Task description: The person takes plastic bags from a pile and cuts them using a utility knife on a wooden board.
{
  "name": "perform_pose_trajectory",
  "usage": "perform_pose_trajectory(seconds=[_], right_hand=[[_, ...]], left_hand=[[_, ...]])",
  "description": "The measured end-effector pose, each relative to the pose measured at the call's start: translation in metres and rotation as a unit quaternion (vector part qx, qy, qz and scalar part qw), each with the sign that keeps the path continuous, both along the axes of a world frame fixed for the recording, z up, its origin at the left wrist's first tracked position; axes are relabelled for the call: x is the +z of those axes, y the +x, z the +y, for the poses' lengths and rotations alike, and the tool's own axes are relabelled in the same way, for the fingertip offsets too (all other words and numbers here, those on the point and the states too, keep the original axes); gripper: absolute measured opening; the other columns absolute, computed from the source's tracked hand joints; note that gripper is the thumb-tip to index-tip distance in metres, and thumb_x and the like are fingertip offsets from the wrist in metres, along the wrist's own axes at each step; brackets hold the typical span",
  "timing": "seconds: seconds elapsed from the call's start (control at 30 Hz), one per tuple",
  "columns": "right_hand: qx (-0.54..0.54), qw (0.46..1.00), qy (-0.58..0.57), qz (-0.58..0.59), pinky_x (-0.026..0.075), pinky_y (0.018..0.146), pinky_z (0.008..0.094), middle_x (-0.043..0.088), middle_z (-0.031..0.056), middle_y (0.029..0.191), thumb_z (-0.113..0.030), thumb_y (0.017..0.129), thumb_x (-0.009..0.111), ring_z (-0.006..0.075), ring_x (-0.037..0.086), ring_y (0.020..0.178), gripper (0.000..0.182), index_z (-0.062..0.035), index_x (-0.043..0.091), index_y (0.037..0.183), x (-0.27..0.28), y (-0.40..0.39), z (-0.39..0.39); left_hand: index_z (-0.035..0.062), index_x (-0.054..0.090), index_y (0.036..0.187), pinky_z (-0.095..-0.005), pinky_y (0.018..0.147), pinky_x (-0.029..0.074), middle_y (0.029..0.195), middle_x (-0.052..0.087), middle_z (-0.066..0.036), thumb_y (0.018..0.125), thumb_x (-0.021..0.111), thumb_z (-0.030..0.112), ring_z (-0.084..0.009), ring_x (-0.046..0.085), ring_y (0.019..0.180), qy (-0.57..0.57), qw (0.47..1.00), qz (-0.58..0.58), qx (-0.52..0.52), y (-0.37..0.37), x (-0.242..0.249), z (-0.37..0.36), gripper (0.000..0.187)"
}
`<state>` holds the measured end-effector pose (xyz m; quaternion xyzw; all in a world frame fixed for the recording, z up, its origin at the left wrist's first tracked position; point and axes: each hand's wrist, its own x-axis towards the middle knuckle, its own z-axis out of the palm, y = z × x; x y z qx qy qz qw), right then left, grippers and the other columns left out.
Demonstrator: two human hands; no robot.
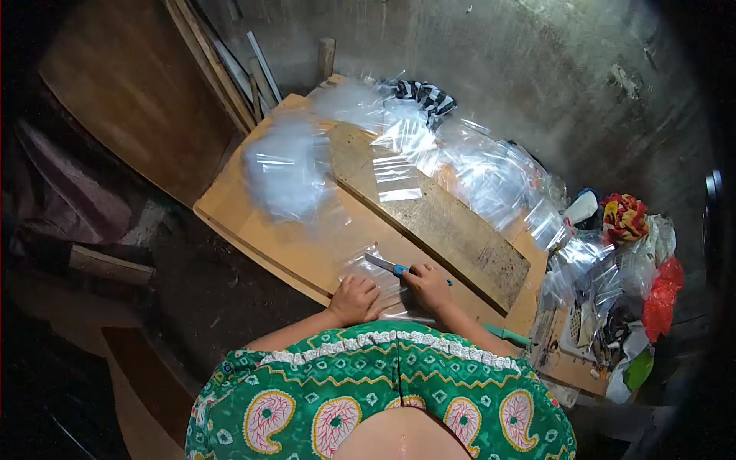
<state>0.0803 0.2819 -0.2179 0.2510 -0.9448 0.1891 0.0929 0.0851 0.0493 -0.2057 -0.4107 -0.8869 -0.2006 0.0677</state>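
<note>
My right hand point(430, 286) is closed round the blue handle of a knife point(380, 262). Its blade points up and to the left, over a clear plastic sheet point(392, 301) lying near my body. My left hand point(355, 299) presses down on the left side of this sheet with bent fingers held together, a short way below the blade tip. Beyond both hands a long wooden plank point(460, 237) lies slantwise on the tabletop point(230, 199), with some clear plastic pieces point(397, 179) on its far part.
A pile of clear plastic point(295, 170) sits at the left, and more plastic point(491, 180) heaps along the wall side. A green-handled tool point(506, 335) lies near my right forearm. At the right are a red plastic bag point(664, 299) and a red-and-yellow cloth point(625, 218).
</note>
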Motion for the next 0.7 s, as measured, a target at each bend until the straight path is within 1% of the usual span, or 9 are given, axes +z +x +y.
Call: perform_pose_trajectory(seconds=[0.13,0.17,0.2,0.27,0.3,0.33,0.53,0.63,0.7], right_hand=[[-0.024,1.0,-0.002,-0.015,0.045,0.057,0.0367,0.057,0.0062,0.085,-0.01,0.073,0.059,0.0257,0.055,0.07,0.021,-0.0117,0.062,0.093,0.009,0.021,0.005],[-0.026,1.0,-0.013,-0.006,0.045,0.057,0.0364,0.057,0.0064,0.084,-0.01,0.073,0.059,0.0257,0.055,0.07,0.02,-0.0114,0.062,0.093,0.008,0.022,0.004],[-0.027,0.999,-0.023,0.003,0.045,0.057,0.0362,0.057,0.0066,0.084,-0.01,0.072,0.059,0.0257,0.055,0.07,0.02,-0.0111,0.062,0.092,0.008,0.022,0.003],[-0.037,0.999,-0.007,-0.001,0.045,0.057,0.0358,0.056,0.0068,0.084,-0.01,0.073,0.058,0.0259,0.055,0.07,0.019,-0.0109,0.062,0.092,0.008,0.017,-0.003],[-0.048,0.999,0.009,-0.005,0.045,0.057,0.0355,0.056,0.007,0.083,-0.01,0.073,0.058,0.026,0.054,0.07,0.019,-0.0108,0.062,0.092,0.008,0.013,-0.004],[-0.048,0.999,0.008,-0.004,0.045,0.057,0.0355,0.056,0.007,0.083,-0.01,0.073,0.058,0.026,0.054,0.07,0.019,-0.0108,0.062,0.092,0.005,0.006,-0.005],[-0.054,0.998,0.039,0.011,0.047,0.059,0.0357,0.054,0.0079,0.082,-0.012,0.074,0.054,0.0261,0.055,0.073,0.018,-0.0115,0.06,0.091,-0.006,-0.037,-0.022],[-0.065,0.997,0.011,0.036,0.047,0.059,0.0365,0.054,0.0074,0.081,-0.011,0.074,0.055,0.0263,0.054,0.071,0.018,-0.0122,0.06,0.091,0.003,-0.049,-0.024],[-0.088,0.991,-0.028,0.092,0.047,0.061,0.0369,0.053,0.0076,0.08,-0.01,0.074,0.054,0.0266,0.054,0.075,0.015,-0.0122,0.059,0.088,0.007,-0.054,-0.011]], left_hand=[[0.0103,0.059,0.083,-0.04,0.078,0.039,0.09,0.054,-0.007,0.07,0.062,0.03,-0.0272,0.051,0.089,0.128,0.973,-0.192,0.016,-0.004,-0.006,0.0,0.024],[0.0085,0.058,0.097,-0.0451,0.088,0.036,0.111,0.052,-0.012,0.072,0.061,0.033,-0.0312,0.047,0.106,0.064,0.986,-0.146,0.038,-0.004,0.0,-0.002,0.035],[0.0085,0.058,0.097,-0.0451,0.088,0.036,0.111,0.052,-0.012,0.072,0.061,0.033,-0.0312,0.047,0.106,0.064,0.986,-0.147,0.037,-0.003,-0.002,-0.001,0.035],[0.0073,0.05,0.117,-0.0502,0.099,0.027,0.13,0.041,-0.016,0.072,0.062,0.037,-0.0346,0.034,0.123,-0.017,0.996,-0.071,0.056,0.002,-0.008,0.0,0.055],[0.0068,0.04,0.129,-0.0523,0.104,0.02,0.136,0.034,-0.018,0.07,0.063,0.04,-0.0344,0.024,0.13,-0.073,0.989,-0.125,0.027,0.005,-0.011,-0.005,0.071],[0.0068,0.04,0.129,-0.0523,0.104,0.02,0.136,0.034,-0.018,0.07,0.063,0.04,-0.0344,0.024,0.13,-0.074,0.989,-0.124,0.027,0.006,-0.016,-0.006,0.071],[0.0074,0.05,0.118,-0.0499,0.098,0.029,0.129,0.044,-0.015,0.068,0.065,0.031,-0.0326,0.039,0.121,-0.065,0.996,-0.065,-0.002,0.008,-0.011,-0.008,0.057],[0.0098,0.06,0.088,-0.0402,0.085,0.042,0.104,0.06,-0.008,0.067,0.061,0.01,-0.0275,0.056,0.1,0.069,0.997,-0.036,0.016,-0.001,-0.014,-0.014,0.021],[0.0091,0.059,0.084,-0.0374,0.074,0.047,0.092,0.062,-0.01,0.066,0.058,0.006,-0.0295,0.059,0.088,0.142,0.985,-0.063,0.078,-0.03,-0.013,-0.031,0.018]])
